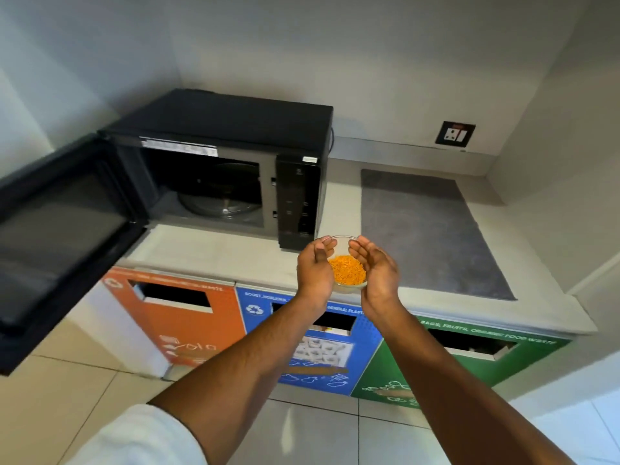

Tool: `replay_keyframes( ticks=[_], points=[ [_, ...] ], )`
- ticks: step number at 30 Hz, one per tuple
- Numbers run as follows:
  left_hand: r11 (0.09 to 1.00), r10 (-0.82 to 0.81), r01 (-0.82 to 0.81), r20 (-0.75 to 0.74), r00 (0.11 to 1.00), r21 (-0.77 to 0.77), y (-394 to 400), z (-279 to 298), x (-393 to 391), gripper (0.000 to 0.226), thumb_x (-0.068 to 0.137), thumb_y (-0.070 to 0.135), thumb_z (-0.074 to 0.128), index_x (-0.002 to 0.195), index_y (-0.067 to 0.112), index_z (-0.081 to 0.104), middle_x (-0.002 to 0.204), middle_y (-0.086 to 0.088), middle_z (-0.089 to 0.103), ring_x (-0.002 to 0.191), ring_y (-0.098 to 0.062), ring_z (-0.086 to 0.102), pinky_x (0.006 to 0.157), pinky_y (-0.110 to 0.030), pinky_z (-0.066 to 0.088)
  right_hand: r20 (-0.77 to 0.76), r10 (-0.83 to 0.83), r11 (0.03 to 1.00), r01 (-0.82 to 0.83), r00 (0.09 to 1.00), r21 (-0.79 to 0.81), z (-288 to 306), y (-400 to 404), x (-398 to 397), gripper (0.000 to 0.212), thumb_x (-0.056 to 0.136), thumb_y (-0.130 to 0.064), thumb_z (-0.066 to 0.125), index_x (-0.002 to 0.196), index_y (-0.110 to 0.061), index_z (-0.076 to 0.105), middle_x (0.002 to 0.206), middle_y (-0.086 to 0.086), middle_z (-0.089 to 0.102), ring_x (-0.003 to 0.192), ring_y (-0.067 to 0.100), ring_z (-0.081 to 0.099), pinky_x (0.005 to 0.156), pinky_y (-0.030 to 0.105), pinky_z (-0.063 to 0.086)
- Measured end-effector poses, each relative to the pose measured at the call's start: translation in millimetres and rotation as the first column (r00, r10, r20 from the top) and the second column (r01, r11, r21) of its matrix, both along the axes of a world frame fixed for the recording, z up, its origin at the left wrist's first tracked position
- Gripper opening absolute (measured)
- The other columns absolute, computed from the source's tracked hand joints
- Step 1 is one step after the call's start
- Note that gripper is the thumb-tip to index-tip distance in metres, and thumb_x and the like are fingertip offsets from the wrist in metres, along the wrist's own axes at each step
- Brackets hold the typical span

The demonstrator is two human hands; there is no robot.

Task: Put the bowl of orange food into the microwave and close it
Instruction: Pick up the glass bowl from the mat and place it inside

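Note:
A small clear glass bowl (347, 270) filled with orange shredded food sits cupped between both hands, above the front edge of the counter. My left hand (313, 270) wraps its left side and my right hand (377, 268) its right side. The black microwave (235, 129) stands on the counter, up and to the left of the bowl. Its door (57, 239) is swung wide open toward the left, and the glass turntable (218, 204) inside is bare. The bowl is level with the microwave's control panel (298, 203), just in front of it.
A grey mat (429, 229) lies on the white counter (214, 246) to the right of the microwave. A wall socket (454, 134) is behind it. Orange (177, 330), blue (315, 360) and green (469, 364) waste bin fronts sit under the counter.

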State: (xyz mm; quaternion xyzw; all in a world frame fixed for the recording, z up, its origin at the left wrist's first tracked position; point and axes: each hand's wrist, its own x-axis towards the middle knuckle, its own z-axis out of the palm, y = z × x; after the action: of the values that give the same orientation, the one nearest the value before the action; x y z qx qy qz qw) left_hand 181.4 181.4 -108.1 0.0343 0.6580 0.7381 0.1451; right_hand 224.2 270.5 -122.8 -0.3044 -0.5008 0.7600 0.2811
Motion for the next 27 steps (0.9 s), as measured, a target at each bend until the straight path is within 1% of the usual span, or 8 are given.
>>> replay_keyframes(
  ticks=[2, 6, 10, 11, 14, 18, 22, 27],
  points=[
    [1.0, 0.012, -0.012, -0.006, 1.0, -0.009, -24.7, 0.6, -6.5, 0.033, 0.106, 0.024, 0.034, 0.116, 0.016, 0.065, 0.119, -0.004, 0.071, 0.114, -0.019, 0.065, 0.107, -0.04, 0.047, -0.008, 0.019, 1.0, -0.019, 1.0, 0.004, 2.5, -23.5, -5.5, 0.032, 0.106, -0.016, 0.047, 0.125, -0.003, 0.069, 0.118, 0.016, 0.076, 0.115, 0.028, 0.072, 0.111, 0.041, 0.05],
    [0.999, 0.042, -0.043, -0.058, 0.997, -0.018, -76.3, 4.7, -20.5, 0.032, 0.106, 0.025, 0.034, 0.113, 0.021, 0.064, 0.113, 0.003, 0.071, 0.11, -0.013, 0.066, 0.104, -0.035, 0.048, -0.029, 0.047, 0.999, -0.047, 0.998, -0.003, 9.4, -74.7, -22.1, 0.026, 0.103, -0.017, 0.053, 0.119, -0.008, 0.072, 0.116, 0.014, 0.077, 0.114, 0.027, 0.072, 0.108, 0.039, 0.053],
    [0.999, 0.048, -0.049, -0.063, 0.997, -0.013, -124.4, 4.0, -43.2, 0.033, 0.106, 0.022, 0.033, 0.115, 0.018, 0.064, 0.116, 0.001, 0.071, 0.113, -0.015, 0.065, 0.105, -0.033, 0.047, -0.02, 0.079, 0.997, -0.08, 0.997, -0.022, 14.3, -123.6, -39.7, 0.023, 0.104, -0.019, 0.053, 0.113, -0.016, 0.073, 0.114, 0.012, 0.079, 0.099, 0.017, 0.077, 0.08, 0.023, 0.061],
    [0.999, 0.041, -0.042, -0.063, 0.997, -0.009, -134.7, 3.2, -49.6, 0.032, 0.106, 0.022, 0.033, 0.114, 0.019, 0.064, 0.115, 0.001, 0.071, 0.114, -0.015, 0.064, 0.105, -0.033, 0.047, -0.017, 0.08, 0.996, -0.081, 0.997, -0.029, 14.8, -134.4, -45.1, 0.023, 0.104, -0.019, 0.052, 0.114, -0.016, 0.073, 0.114, 0.012, 0.078, 0.102, 0.019, 0.077, 0.08, 0.025, 0.061],
    [0.999, 0.039, -0.039, -0.068, 0.997, -0.002, -165.5, 2.4, -69.9, 0.033, 0.106, 0.024, 0.033, 0.119, 0.016, 0.062, 0.118, 0.0, 0.07, 0.115, -0.016, 0.063, 0.106, -0.036, 0.046, -0.006, 0.094, 0.995, -0.094, 0.996, -0.043, 17.1, -163.9, -65.9, 0.022, 0.105, -0.017, 0.052, 0.11, -0.016, 0.073, 0.115, 0.014, 0.078, 0.109, 0.025, 0.074, 0.093, 0.034, 0.06],
    [0.998, 0.059, -0.059, -0.077, 0.995, -0.004, -207.4, -3.3, -106.5, 0.03, 0.106, 0.024, 0.032, 0.116, 0.02, 0.06, 0.117, 0.001, 0.07, 0.116, -0.015, 0.063, 0.104, -0.032, 0.046, 0.007, 0.131, 0.991, -0.131, 0.991, -0.03, 16.7, -205.1, -100.8, 0.022, 0.105, -0.017, 0.051, 0.109, -0.017, 0.072, 0.111, 0.01, 0.079, 0.106, 0.024, 0.074, 0.093, 0.033, 0.06],
    [0.997, 0.072, -0.072, -0.067, 0.995, 0.009, -231.3, -11.0, -145.4, 0.029, 0.106, 0.022, 0.032, 0.117, 0.018, 0.059, 0.117, 0.001, 0.069, 0.118, -0.017, 0.062, 0.104, -0.03, 0.044, 0.019, 0.158, 0.987, -0.158, 0.987, -0.007, 8.9, -226.7, -142.0, 0.027, 0.106, -0.015, 0.048, 0.12, -0.008, 0.07, 0.118, 0.014, 0.076, 0.117, 0.028, 0.071, 0.112, 0.043, 0.049],
    [0.992, 0.112, -0.108, -0.052, 0.992, 0.063, -237.0, -28.4, -203.9, 0.032, 0.105, 0.015, 0.032, 0.122, 0.011, 0.059, 0.122, -0.007, 0.069, 0.119, -0.019, 0.062, 0.103, -0.028, 0.044, -0.011, 0.173, 0.985, -0.173, 0.985, -0.029, -9.9, -228.6, -202.5, 0.024, 0.105, -0.013, 0.049, 0.111, -0.013, 0.072, 0.115, 0.013, 0.078, 0.114, 0.025, 0.072, 0.113, 0.043, 0.049]
  ],
)
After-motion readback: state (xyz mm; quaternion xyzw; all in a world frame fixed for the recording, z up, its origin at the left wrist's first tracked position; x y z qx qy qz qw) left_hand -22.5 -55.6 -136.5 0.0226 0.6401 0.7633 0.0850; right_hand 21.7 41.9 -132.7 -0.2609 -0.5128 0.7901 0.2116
